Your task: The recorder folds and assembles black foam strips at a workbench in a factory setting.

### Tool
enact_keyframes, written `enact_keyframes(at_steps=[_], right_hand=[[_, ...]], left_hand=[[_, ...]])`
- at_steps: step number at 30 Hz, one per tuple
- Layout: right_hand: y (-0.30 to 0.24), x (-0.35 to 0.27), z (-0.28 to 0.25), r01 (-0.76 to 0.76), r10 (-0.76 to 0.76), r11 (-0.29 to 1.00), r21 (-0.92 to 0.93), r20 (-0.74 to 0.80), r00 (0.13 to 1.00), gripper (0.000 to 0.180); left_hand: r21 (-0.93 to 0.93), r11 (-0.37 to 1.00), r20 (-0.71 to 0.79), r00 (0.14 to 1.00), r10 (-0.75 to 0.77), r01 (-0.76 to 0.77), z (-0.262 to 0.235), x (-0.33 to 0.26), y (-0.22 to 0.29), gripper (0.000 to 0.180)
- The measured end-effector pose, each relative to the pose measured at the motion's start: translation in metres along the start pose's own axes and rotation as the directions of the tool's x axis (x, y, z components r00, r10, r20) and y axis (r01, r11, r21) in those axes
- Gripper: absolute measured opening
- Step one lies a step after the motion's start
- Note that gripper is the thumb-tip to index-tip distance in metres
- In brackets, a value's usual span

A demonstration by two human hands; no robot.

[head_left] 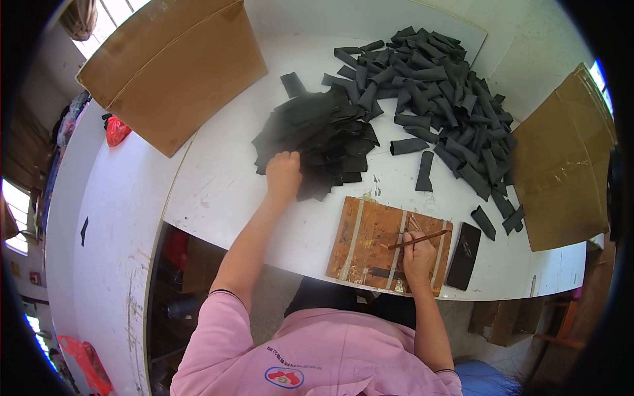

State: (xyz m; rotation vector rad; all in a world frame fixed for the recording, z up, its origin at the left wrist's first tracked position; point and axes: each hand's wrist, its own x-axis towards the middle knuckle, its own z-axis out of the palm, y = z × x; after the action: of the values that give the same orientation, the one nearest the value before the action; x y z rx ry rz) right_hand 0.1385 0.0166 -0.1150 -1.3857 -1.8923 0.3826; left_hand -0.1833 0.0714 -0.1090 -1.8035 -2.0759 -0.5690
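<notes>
My left hand [284, 177] is closed at the near edge of a spread heap of flat black pieces [317, 125], which look like fabric or thin foam. Its fingertips are curled out of sight, apparently pinching one piece. Over a worn orange-brown board [350, 241] with pale strips across it, my right hand [419, 261] grips a thin brown stick [429, 237], its tip pointing left. A small dark strip [379, 272] lies on the board near its front edge. Beside the board, to the right, is a black phone [464, 254].
Rolled dark grey pieces [429, 86] form a big pile at the back right, with several strays near the phone. Cardboard boxes stand at the left [178, 72] and right [561, 162] of the white table [218, 191]. A red plastic bag [117, 131] sits beyond the left box.
</notes>
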Motion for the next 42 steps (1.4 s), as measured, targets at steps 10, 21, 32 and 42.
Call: enact_keyframes(at_steps=[10, 21, 32, 42], right_hand=[[-0.005, 0.003, -0.004, -0.041, 0.041, 0.997, 0.062, -0.002, 0.999, 0.010], [-0.001, 0.003, -0.003, -0.037, 0.037, 0.999, 0.003, 0.027, 0.999, 0.012], [-0.005, 0.003, -0.003, -0.048, 0.048, 0.999, 0.003, 0.025, 0.999, 0.010], [-0.004, 0.004, -0.004, -0.066, 0.065, 0.998, 0.018, 0.030, 0.997, 0.010]], left_hand=[[0.005, 1.000, -0.158, 0.987, -0.016, 0.018, -0.050, 0.015, -0.004, 0.012], [-0.031, 0.999, 0.033, 0.999, 0.021, -0.020, -0.036, -0.012, -0.004, 0.021], [-0.141, 0.983, -0.206, 0.975, 0.083, -0.113, -0.040, 0.022, -0.020, 0.017], [-0.353, 0.914, -0.294, 0.951, 0.095, -0.201, -0.082, -0.015, 0.027, 0.023]])
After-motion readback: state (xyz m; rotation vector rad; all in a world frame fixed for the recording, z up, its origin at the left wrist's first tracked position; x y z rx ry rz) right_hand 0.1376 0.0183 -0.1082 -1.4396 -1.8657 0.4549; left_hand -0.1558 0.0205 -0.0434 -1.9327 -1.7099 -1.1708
